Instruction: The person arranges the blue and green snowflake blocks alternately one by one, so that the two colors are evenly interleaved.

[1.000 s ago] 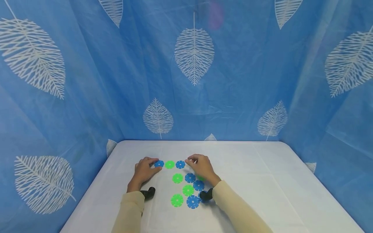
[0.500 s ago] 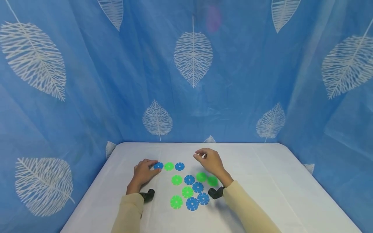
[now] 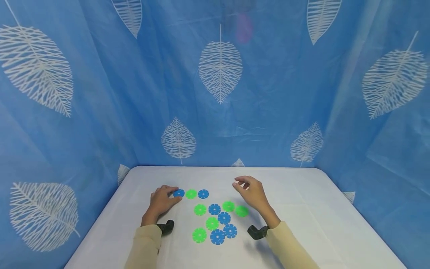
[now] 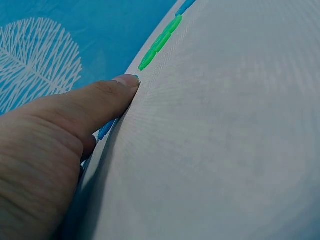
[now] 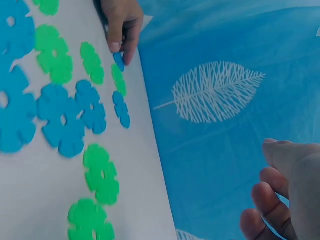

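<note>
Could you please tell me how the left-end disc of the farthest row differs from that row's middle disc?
The left-end disc is blue, while the middle disc is bright green. The left grip has its thumb and a finger at the left-end disc, partly covering it; no finger touches the middle disc, which shows whole. Both are thin discs with notched rims.

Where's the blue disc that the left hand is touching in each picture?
Head: the blue disc is in the lower half, a bit left of the middle.
Left wrist: only a sliver of the blue disc shows, left of the middle; the hand hides the rest.
Right wrist: the blue disc is in the upper left part.
Shared landmark: the left hand.
</note>
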`<control>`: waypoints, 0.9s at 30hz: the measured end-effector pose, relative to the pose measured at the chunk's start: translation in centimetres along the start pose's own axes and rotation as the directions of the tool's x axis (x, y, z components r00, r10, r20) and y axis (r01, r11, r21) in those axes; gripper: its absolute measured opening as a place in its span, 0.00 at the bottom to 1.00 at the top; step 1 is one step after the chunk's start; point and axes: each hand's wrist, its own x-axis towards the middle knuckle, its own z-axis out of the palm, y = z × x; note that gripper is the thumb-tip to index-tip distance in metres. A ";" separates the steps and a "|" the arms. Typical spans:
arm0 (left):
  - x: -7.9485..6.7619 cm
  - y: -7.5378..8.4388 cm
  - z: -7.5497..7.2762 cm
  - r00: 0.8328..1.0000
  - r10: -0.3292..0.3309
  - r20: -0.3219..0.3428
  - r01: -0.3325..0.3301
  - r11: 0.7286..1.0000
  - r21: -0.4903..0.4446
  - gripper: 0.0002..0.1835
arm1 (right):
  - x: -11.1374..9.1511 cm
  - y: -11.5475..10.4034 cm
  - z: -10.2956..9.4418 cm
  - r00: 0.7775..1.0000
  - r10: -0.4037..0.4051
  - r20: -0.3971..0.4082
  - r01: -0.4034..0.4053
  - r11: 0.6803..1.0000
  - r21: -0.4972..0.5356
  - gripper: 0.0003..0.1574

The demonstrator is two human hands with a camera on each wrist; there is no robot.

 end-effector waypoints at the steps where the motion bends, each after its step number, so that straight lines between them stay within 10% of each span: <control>1: 0.0 0.0 -0.1 1.000 0.000 0.002 0.000 1.000 -0.001 0.28 | -0.2 0.2 -0.2 1.000 -0.001 -0.002 0.001 1.000 0.003 0.18; 12: 0.0 -0.5 0.4 1.000 -0.004 -0.006 0.004 1.000 0.006 0.28 | -1.6 1.9 -2.2 0.999 -0.013 -0.030 0.011 0.999 -0.040 0.19; 27: 0.3 -0.5 0.4 1.000 0.001 -0.002 -0.001 1.000 0.011 0.29 | -3.7 3.5 -1.8 0.984 0.165 0.069 -0.164 0.986 -0.020 0.21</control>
